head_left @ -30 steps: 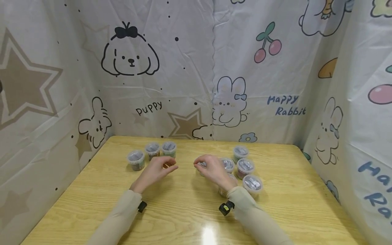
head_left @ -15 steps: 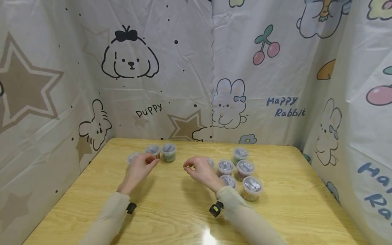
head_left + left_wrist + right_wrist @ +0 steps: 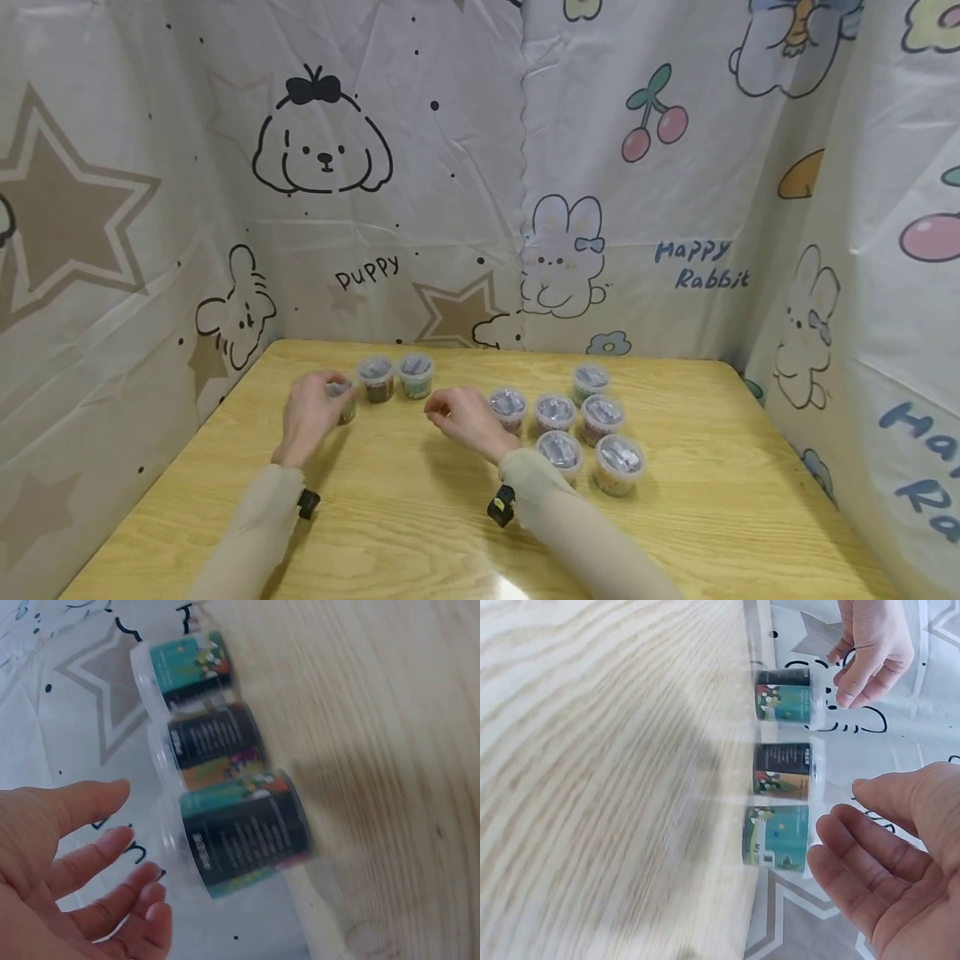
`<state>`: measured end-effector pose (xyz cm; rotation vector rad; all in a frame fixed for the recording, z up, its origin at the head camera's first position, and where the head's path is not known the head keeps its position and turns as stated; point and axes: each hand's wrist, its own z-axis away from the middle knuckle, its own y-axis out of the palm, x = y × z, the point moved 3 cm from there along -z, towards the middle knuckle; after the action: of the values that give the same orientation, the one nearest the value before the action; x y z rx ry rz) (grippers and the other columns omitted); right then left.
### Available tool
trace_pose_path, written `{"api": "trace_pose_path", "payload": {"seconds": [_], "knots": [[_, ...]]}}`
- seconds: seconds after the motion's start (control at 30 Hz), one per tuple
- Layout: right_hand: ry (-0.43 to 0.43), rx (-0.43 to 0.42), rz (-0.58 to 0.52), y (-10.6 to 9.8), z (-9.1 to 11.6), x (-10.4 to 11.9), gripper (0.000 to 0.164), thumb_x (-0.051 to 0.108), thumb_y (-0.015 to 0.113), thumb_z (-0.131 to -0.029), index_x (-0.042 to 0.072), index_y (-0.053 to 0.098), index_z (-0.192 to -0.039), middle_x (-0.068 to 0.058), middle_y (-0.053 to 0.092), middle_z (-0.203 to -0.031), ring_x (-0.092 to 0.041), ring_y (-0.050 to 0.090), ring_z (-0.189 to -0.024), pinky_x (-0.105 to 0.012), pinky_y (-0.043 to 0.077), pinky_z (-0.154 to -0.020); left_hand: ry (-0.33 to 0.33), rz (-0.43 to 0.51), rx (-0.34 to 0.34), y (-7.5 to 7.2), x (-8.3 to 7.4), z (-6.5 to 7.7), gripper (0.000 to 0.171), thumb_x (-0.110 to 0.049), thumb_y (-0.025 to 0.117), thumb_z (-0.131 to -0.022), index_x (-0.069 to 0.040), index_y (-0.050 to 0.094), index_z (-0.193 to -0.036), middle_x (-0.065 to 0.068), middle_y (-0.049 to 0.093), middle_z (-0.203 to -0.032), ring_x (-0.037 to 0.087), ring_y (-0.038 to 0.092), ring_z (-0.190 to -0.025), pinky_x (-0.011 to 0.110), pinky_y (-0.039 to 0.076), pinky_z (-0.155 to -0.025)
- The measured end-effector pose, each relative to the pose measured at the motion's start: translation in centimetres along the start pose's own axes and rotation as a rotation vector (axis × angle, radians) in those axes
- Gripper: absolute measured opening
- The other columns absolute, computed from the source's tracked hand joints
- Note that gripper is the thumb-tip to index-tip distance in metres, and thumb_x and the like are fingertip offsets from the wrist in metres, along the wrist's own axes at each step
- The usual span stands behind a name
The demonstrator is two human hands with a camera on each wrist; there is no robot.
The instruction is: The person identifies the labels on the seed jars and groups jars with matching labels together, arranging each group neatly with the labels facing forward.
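Three small round tubs with clear lids stand in a row at the back left of the table. My left hand (image 3: 309, 417) is just above the leftmost tub (image 3: 347, 410), its loosely bent fingers around the lid's edge in the head view. In the left wrist view this tub (image 3: 247, 836) has a black and green label, and the thumb and fingers are apart in front of its lid. Beside it stand a brown-labelled tub (image 3: 378, 388) and a green-labelled tub (image 3: 417, 383). My right hand (image 3: 468, 423) hovers mid-table, fingers slightly bent, holding nothing.
Several more lidded tubs are grouped right of centre; the nearest one to my right hand is a reddish tub (image 3: 507, 410), and a front tub (image 3: 619, 467) stands lowest. Patterned cloth (image 3: 465, 208) encloses the wooden table (image 3: 420, 517) at the back and sides.
My left hand has moved left, from the middle past the back-left tubs to the leftmost one. The right hand has also shifted left, uncovering tubs on the right. The tubs stay put.
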<state>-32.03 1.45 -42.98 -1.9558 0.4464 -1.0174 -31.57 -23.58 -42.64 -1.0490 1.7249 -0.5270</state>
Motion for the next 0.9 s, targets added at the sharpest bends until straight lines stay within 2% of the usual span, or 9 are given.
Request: {"api": "trace_pose_path", "payload": {"seconds": [0.13,0.3,0.4,0.57,0.73,0.8,0.9], "knots": [[0.002,0.016,0.001,0.5,-0.7,0.4,0.013,0.015,0.066,-0.094,0.012,0.075,-0.103,0.002,0.074,-0.098,-0.008,0.066,-0.086,-0.02,0.054,-0.076,-0.009,-0.024,0.023,-0.1,0.6,-0.2,0.032,-0.027,0.075,-0.087,0.0,0.071,-0.105,0.025,0.066,-0.108,0.031,0.057,-0.083,0.033,0.045,-0.055],[-0.035,0.047,0.023,1.8,-1.4,0.7,0.013,0.014,0.067,-0.093,0.01,0.075,-0.102,0.0,0.075,-0.096,-0.007,0.066,-0.083,-0.016,0.053,-0.075,-0.025,-0.014,0.066,0.2,1.3,-0.3,0.035,-0.028,0.075,-0.086,0.002,0.068,-0.102,0.027,0.062,-0.113,0.041,0.055,-0.101,0.048,0.048,-0.072],[-0.054,0.059,0.035,2.6,-1.9,0.9,0.013,0.015,0.067,-0.093,0.01,0.075,-0.102,0.001,0.075,-0.095,-0.005,0.066,-0.083,-0.015,0.052,-0.076,-0.035,0.002,0.093,0.4,1.5,-0.3,0.035,-0.028,0.075,-0.086,0.002,0.066,-0.102,0.029,0.059,-0.117,0.044,0.052,-0.108,0.053,0.048,-0.079],[-0.092,0.066,0.024,3.6,-3.3,1.6,0.016,0.016,0.064,-0.096,0.011,0.074,-0.108,0.002,0.074,-0.1,-0.004,0.067,-0.087,-0.015,0.053,-0.077,-0.042,0.038,0.105,0.6,1.7,-0.7,0.032,-0.025,0.075,-0.086,0.002,0.064,-0.1,0.028,0.059,-0.116,0.04,0.054,-0.104,0.052,0.046,-0.081],[-0.132,0.105,0.047,5.0,-4.7,2.8,0.024,0.013,0.058,-0.099,0.011,0.069,-0.12,0.0,0.073,-0.111,-0.008,0.068,-0.096,-0.016,0.053,-0.082,-0.053,0.062,0.127,0.7,2.1,-0.8,0.031,-0.024,0.075,-0.085,0.001,0.064,-0.099,0.026,0.061,-0.113,0.035,0.055,-0.097,0.048,0.046,-0.078],[-0.133,0.124,0.062,5.7,-5.1,3.2,0.029,0.009,0.057,-0.099,0.011,0.065,-0.127,-0.002,0.072,-0.116,-0.01,0.068,-0.098,-0.017,0.054,-0.082,-0.059,0.058,0.144,0.7,2.3,-0.7,0.031,-0.024,0.076,-0.085,0.001,0.064,-0.099,0.025,0.062,-0.113,0.033,0.056,-0.094,0.045,0.046,-0.075],[-0.122,0.163,0.082,6.4,-5.5,3.6,0.045,0.001,0.056,-0.096,0.014,0.055,-0.139,-0.003,0.065,-0.13,-0.011,0.067,-0.09,-0.019,0.053,-0.079,-0.056,0.043,0.162,0.7,2.2,-0.8,0.031,-0.025,0.077,-0.084,0.0,0.065,-0.099,0.023,0.064,-0.111,0.03,0.057,-0.088,0.041,0.047,-0.072]]}}
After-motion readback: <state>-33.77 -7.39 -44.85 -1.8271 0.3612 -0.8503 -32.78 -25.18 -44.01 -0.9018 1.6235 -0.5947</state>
